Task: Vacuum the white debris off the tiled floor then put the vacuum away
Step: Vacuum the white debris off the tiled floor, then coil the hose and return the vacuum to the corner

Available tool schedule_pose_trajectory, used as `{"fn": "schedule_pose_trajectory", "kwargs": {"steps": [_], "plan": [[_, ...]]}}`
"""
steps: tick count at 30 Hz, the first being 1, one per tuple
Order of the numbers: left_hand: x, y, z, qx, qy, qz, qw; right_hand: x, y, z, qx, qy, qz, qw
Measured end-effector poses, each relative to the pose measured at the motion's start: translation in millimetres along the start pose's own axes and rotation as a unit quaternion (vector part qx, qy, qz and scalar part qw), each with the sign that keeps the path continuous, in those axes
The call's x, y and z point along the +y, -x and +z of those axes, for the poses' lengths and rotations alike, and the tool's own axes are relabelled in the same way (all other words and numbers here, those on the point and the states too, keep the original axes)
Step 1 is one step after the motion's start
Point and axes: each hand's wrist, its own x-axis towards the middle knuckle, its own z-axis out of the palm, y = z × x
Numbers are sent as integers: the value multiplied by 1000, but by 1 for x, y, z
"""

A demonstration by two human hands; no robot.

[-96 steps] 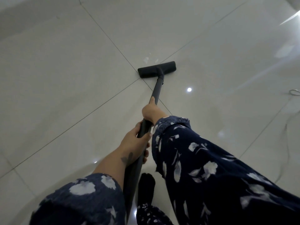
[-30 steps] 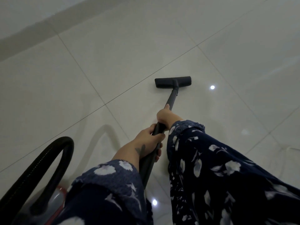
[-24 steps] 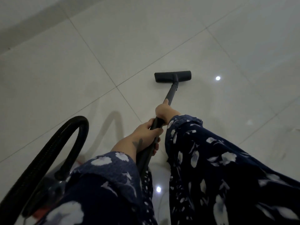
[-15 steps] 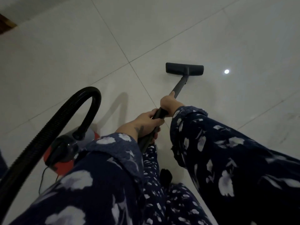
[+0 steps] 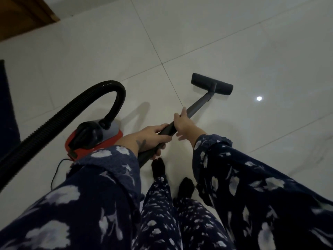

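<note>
Both hands (left (image 5: 151,137), right (image 5: 182,123)) round wand (image 5: 197,105)

Floor (image 5: 234,42): glossy off-white tiles, thin grey grout lines. Vacuum body (image 5: 90,139): red with grey top, black parts. Hose (image 5: 59,116): black, ribbed. Wand (image 5: 196,106) and floor head (image 5: 211,83): dark grey. Sleeves (image 5: 252,186): navy, white floral print. Socks (image 5: 158,166): black. Corner panel (image 5: 19,13): brown.

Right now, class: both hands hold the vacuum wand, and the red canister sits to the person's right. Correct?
Not quite. Both the left hand and right hand hold the wand, but the head view shows the red canister on the person's left.
</note>
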Motion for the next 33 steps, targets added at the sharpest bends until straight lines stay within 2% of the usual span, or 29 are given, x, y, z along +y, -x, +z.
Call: {"fn": "schedule_pose_trajectory", "kwargs": {"steps": [2, 4, 6, 8, 11, 13, 17, 20, 24, 28, 30, 33], "plan": [[-9, 13, -11, 0, 2, -1, 1000, 4, 15, 9, 48, 168, -42, 984], [-15, 23, -24, 0, 6, -3, 1000, 11, 28, 19, 127, 234, -204, 942], [-19, 32, -39, -2, 6, -5, 1000, 9, 33, 26, 108, 222, -336, 909], [-25, 39, -54, -8, -5, -12, 1000, 2, 33, 35, 64, 204, -378, 901], [-40, 45, -78, -34, -38, -26, 998, -9, 35, 60, 44, 184, -435, 880], [-54, 48, -95, -53, -55, -36, 996, -12, 35, 85, 58, 165, -458, 872], [-79, 62, -124, -70, -86, -41, 993, -25, 35, 141, 182, 87, -450, 870], [-83, 85, -151, -62, -173, -55, 981, -38, 47, 166, 205, 75, -424, 879], [-71, 138, -186, -16, -356, -66, 932, -54, 68, 189, 215, 70, -376, 899], [-43, 189, -220, 65, -471, -24, 879, -77, 76, 205, 215, 25, -350, 912], [-27, 209, -232, 91, -511, 0, 855, -100, 81, 210, 232, -16, -376, 897], [-6, 229, -240, 121, -529, 11, 840, -156, 97, 212, 241, -35, -472, 847]]}}
